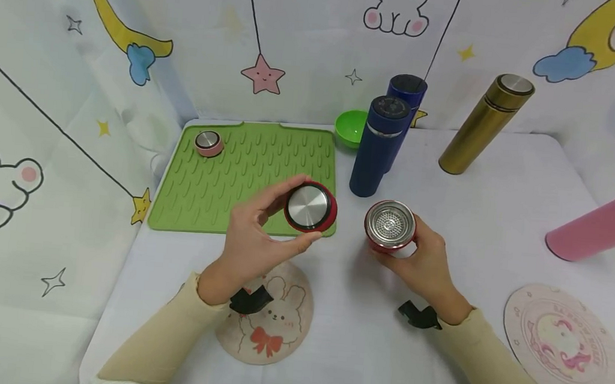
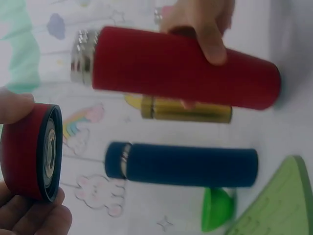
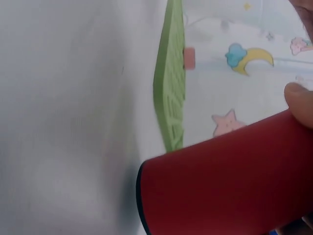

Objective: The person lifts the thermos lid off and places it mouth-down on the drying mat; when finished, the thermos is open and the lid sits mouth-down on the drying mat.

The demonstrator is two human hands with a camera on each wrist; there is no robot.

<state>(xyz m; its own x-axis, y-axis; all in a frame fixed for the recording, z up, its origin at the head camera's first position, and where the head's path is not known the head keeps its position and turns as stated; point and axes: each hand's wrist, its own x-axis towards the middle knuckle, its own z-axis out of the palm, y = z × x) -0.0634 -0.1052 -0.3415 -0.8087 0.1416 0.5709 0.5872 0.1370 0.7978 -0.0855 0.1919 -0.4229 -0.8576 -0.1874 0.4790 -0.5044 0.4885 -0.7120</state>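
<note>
My left hand (image 1: 250,233) holds a red thermos lid (image 1: 310,207) between thumb and fingers, its silver top towards the head camera. The left wrist view shows the inner side of the lid (image 2: 51,152). My right hand (image 1: 426,267) grips a red thermos bottle (image 2: 161,63) around its side. Seen from the head, the mouth of that bottle is uncovered, with a metal strainer (image 1: 390,224) inside. Lid and bottle are apart. The lower part of the bottle (image 3: 230,181) fills much of the right wrist view; whether its base touches the table I cannot tell.
A green ridged mat (image 1: 255,170) bears a small pink lid (image 1: 209,143). Behind my hands stand two blue bottles (image 1: 372,155), a green bowl (image 1: 350,128) and a gold bottle (image 1: 480,130). A pink bottle (image 1: 603,224) stands at right. Round mats (image 1: 566,348) lie nearer.
</note>
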